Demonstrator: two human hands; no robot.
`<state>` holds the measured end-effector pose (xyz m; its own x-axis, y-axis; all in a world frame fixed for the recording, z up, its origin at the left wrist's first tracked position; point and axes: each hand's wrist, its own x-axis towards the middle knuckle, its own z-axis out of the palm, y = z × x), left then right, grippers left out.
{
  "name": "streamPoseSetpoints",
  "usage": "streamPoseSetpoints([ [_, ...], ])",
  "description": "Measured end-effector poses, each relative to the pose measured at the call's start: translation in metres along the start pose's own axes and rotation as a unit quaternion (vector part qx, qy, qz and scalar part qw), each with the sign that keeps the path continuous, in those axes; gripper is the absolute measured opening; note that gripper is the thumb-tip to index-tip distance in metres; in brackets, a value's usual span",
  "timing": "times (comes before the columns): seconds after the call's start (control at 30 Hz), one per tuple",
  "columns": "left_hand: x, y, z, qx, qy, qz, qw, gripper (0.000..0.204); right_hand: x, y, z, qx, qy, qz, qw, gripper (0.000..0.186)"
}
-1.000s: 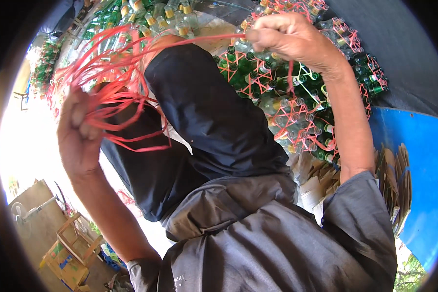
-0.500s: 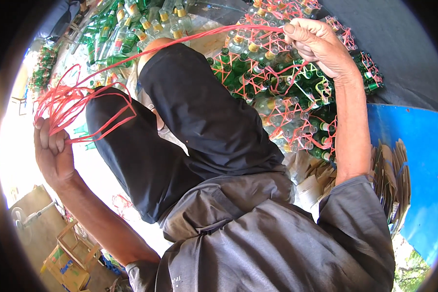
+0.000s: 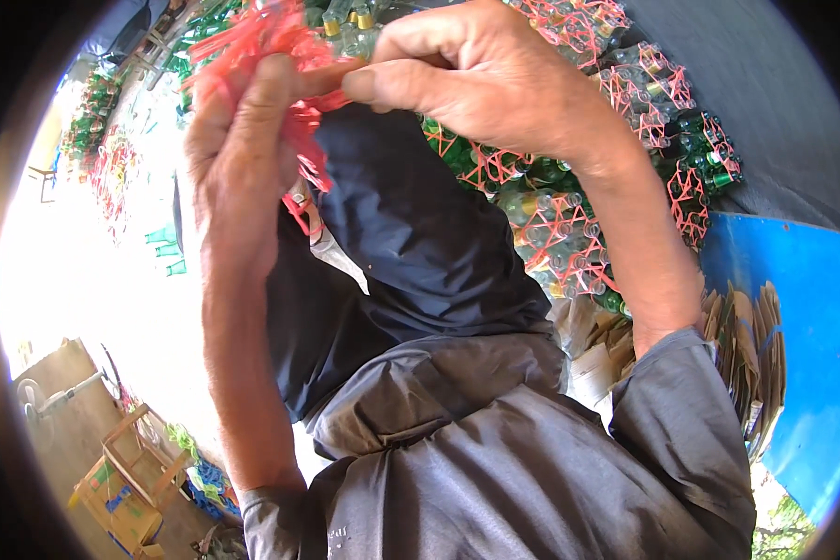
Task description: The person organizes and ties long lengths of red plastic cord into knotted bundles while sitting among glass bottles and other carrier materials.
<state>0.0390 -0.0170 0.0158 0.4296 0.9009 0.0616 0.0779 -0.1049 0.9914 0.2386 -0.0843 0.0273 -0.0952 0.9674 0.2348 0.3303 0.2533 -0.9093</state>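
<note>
A bunched hank of red plastic twine (image 3: 269, 35) is raised above my knees. My left hand (image 3: 243, 140) is closed around it, the thumb pressing on the strands. Close beside it, my right hand (image 3: 485, 79) pinches a part of the same twine between thumb and curled forefinger. The two hands almost meet, and the fingers hide much of the twine between them. Some loops hang below my left hand in front of my trousers (image 3: 411, 205).
Glass bottles bound with red twine (image 3: 551, 233) stand in rows beyond my right knee. Other green and clear bottles (image 3: 350, 28) lie ahead. Flattened cardboard (image 3: 742, 355) leans by a blue panel (image 3: 793, 289) at the right. A wooden frame (image 3: 135, 448) and carton stand at lower left.
My hands were far apart with a long strand stretched between them. They have come together above my knees, and the loose loops are now gathered into a compact hank.
</note>
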Motion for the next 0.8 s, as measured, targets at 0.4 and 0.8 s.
streamPoseSetpoints([
  [0.4,0.012,-0.007,-0.033,-0.143,0.043,-0.063,0.987,0.017,-0.009,0.062,-0.018,-0.034,0.012,0.063,0.997,0.030],
  [0.8,0.026,0.000,-0.118,-0.133,0.228,-0.054,0.963,0.015,-0.075,0.121,-0.079,0.126,0.129,0.250,0.951,0.033],
])
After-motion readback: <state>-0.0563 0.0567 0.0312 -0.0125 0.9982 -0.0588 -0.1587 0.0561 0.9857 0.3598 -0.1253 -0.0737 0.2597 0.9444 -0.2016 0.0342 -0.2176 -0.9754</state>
